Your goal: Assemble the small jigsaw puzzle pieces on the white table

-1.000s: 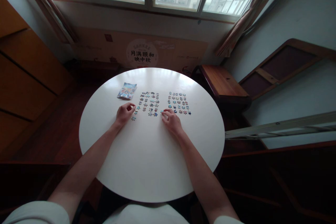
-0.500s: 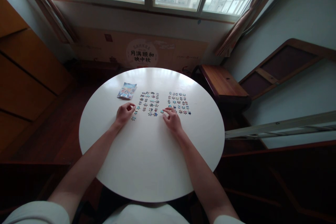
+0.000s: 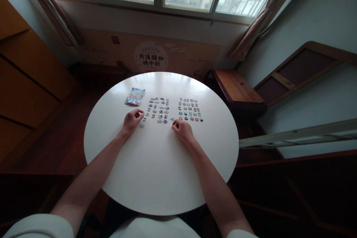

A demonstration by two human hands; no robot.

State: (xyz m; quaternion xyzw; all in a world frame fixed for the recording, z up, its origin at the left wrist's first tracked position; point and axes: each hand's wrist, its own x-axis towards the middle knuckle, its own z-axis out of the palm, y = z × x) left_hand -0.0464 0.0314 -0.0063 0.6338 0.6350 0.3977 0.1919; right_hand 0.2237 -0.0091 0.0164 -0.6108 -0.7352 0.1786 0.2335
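Small jigsaw puzzle pieces lie on a round white table (image 3: 156, 171) in two loose blocks, the left block (image 3: 161, 112) and the right block (image 3: 190, 108). My left hand (image 3: 133, 120) rests at the left block's edge, thumb and forefinger closed in a pinch; whatever they hold, if anything, is too small to make out. A loose piece (image 3: 142, 126) lies just below those fingertips. My right hand (image 3: 183, 130) is loosely closed below the gap between the blocks, with nothing visible in it. Just beyond its fingertips lies a single bluish piece (image 3: 172, 119).
A colourful printed packet (image 3: 135, 96) lies at the table's back left. Beyond the table stand a wooden side table (image 3: 237, 85) at right, a printed banner (image 3: 178, 50) under the window, and an orange-brown cabinet (image 3: 25, 67) at left.
My right hand has drawn back slightly towards me and its fingers have curled in, away from the bluish piece, which stays on the table. My left hand has not visibly moved.
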